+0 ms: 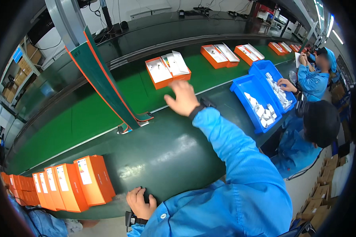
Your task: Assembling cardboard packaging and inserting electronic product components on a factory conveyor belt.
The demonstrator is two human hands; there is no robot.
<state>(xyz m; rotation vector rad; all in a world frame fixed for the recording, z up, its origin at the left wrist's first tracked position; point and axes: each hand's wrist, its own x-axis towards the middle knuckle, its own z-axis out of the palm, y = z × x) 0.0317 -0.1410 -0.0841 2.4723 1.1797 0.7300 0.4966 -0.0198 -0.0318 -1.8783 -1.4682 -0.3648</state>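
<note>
My right hand (182, 98) is stretched out over the near edge of the green belt with its fingers spread and nothing in it. Just beyond its fingertips sits an open orange box (161, 81), white inside, its lid folded back with small colourful items in it. My left hand (140, 203) rests at the near edge of the dark green table (174, 158), fingers apart and holding nothing. To its left, several closed orange boxes (93, 179) with white labels stand upright in a row. I wear a black wrist strap on each arm.
More open orange boxes (215, 56) lie along the green belt (83, 122). Two blue bins (247, 85) hold small white pieces; a co-worker's hand (287, 85) reaches into one. A metal post with a green, orange-edged guide strip (103, 79) stands left. Co-workers sit at right.
</note>
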